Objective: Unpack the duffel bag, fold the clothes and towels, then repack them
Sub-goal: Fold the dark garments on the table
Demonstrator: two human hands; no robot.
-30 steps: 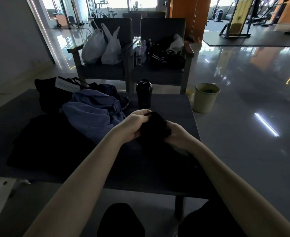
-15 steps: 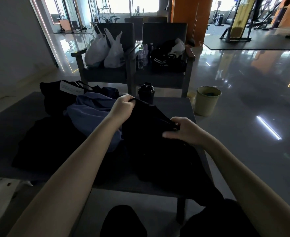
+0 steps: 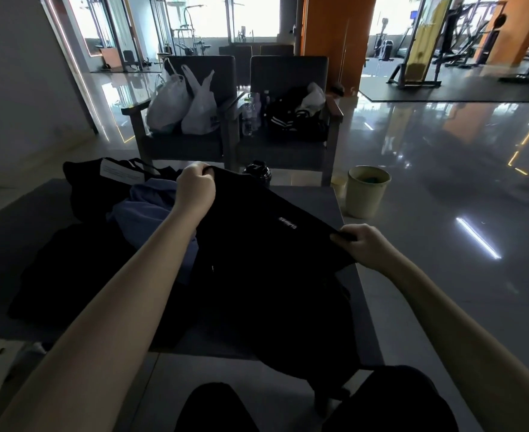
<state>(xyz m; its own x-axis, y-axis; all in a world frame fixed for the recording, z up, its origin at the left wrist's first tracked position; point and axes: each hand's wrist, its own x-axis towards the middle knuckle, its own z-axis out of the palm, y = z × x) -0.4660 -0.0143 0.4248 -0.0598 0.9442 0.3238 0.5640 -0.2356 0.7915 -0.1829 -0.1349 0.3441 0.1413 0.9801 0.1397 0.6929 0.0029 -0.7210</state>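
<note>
Left hand (image 3: 195,191) and right hand (image 3: 363,244) each grip an edge of a black garment (image 3: 266,260), stretched between them. It hangs over the table (image 3: 303,194).

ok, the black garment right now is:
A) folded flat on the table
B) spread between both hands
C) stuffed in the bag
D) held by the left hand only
B: the left hand and right hand each pinch an edge of the garment, which hangs spread between them over the table.
</note>
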